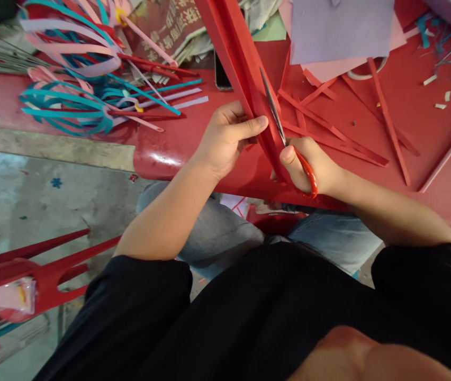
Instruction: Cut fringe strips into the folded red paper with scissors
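My left hand [229, 135] pinches a long, folded sheet of red paper [233, 50] between thumb and fingers, near its lower part. The sheet slants up and away toward the far edge of the view. My right hand [308, 164] is closed around the red handles of a pair of scissors [275, 108]. The scissor blades point up and to the left and lie along the red paper, looking close together. Part of my right hand's fingers is hidden behind the paper.
Cut red paper strips [339, 135] lie to the right on the red table [186, 140]. Purple sheets [340, 32] cover a roll of tape [368, 74]. Lantern-like bundles of coloured strips [66, 108] lie left, near a phone [221, 74]. A red stool [51, 288] stands lower left.
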Motion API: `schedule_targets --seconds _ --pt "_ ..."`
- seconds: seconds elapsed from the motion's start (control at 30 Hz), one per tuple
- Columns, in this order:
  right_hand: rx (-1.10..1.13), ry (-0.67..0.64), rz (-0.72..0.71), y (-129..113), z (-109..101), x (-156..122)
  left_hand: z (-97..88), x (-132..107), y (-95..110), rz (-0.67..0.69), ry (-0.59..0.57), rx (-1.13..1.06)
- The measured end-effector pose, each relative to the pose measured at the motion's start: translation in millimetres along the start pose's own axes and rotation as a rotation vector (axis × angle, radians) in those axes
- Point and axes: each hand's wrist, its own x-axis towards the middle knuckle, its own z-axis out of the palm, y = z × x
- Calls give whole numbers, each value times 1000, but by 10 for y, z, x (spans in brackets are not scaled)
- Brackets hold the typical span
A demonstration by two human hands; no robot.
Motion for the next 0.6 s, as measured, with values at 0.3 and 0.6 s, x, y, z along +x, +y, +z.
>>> schedule_targets --seconds 0.3,0.6 --pt "-11 5 0 34 29 21 0 6 -4 2 13 44" --pt "-212 19 -67 39 1 62 -34 66 139 108 132 -21"
